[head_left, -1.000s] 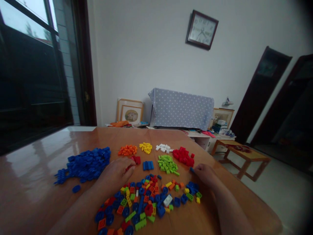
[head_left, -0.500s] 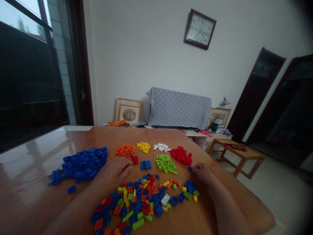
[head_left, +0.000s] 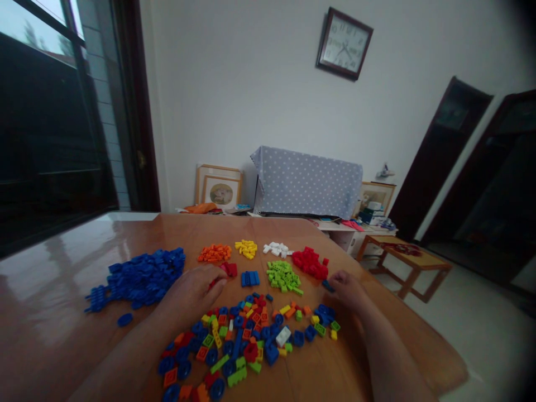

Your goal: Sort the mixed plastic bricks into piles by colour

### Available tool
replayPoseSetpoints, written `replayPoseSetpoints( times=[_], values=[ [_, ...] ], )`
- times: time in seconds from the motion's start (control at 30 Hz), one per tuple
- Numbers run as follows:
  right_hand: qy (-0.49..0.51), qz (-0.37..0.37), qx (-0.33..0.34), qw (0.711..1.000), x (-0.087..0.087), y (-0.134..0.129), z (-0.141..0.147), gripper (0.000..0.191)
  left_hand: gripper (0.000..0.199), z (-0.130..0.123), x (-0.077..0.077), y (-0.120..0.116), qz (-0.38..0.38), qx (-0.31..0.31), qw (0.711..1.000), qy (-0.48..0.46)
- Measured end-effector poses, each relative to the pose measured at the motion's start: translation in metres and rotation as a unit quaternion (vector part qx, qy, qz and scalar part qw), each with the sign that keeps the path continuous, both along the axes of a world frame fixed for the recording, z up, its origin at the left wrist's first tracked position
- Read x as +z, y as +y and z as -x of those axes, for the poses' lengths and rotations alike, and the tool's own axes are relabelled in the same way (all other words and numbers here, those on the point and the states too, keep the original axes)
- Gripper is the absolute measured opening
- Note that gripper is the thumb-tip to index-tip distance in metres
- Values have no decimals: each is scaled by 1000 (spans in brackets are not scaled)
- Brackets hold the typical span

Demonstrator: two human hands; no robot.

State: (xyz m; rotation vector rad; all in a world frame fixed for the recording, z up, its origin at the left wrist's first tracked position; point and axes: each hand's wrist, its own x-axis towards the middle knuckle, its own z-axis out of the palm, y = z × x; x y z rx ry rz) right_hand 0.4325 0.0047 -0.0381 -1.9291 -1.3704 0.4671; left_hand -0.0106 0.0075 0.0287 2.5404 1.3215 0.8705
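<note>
My left hand rests on the table beside the large blue pile, its fingers closed around a red brick that shows only in part between thumb and forefinger. More red bricks lie right at its fingertips. Over on the right, my right hand is closed, with a dark blue brick at its fingertips, low over the table. Between the hands lie a small set of blue bricks side by side and a lime green heap. Nearer me spreads a mixed heap of coloured bricks and wheels.
Sorted heaps of orange, yellow, white and red bricks line the far side of the table. A big blue pile and a blue disc are at left. A low wooden stool stands beyond the right edge.
The view has tilted slightly. Both hands stay nearly in place, the right one shifting only a little at the blue brick. The heaps look the same.
</note>
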Motion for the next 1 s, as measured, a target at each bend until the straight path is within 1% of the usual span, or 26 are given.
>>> replayPoseSetpoints(
  times=[0.1,0.13,0.17,0.2,0.27,0.4,0.57,0.63,0.73,0.83,1.0],
  values=[
    [21,4,85,996,12,-12,15,23,27,1,1,-1,-4,4,1000,0],
    [32,17,125,991,16,-17,19,24,27,1,1,-1,-8,8,1000,1],
    [49,51,186,980,20,-22,21,26,27,1,2,-1,-11,10,1000,4],
    [59,67,219,972,24,-26,23,29,27,1,3,-2,-12,12,1000,8],
    [67,76,248,963,30,-33,24,34,27,0,4,-3,-10,14,1000,14],
    [90,75,260,958,38,-38,23,35,26,0,8,-5,-5,17,1000,16],
    [66,93,234,965,46,-43,30,33,26,3,9,-3,-1,24,999,24],
    [51,113,229,965,50,-47,33,39,25,5,8,-2,-2,23,999,26],
    [35,134,237,962,55,-56,35,51,24,7,6,0,-1,22,999,27],
    [12,132,240,962,55,-62,35,54,24,7,5,0,-2,16,1000,26],
    [-76,116,267,954,47,-61,37,48,24,7,6,-3,-2,6,1000,20]
  ],
)
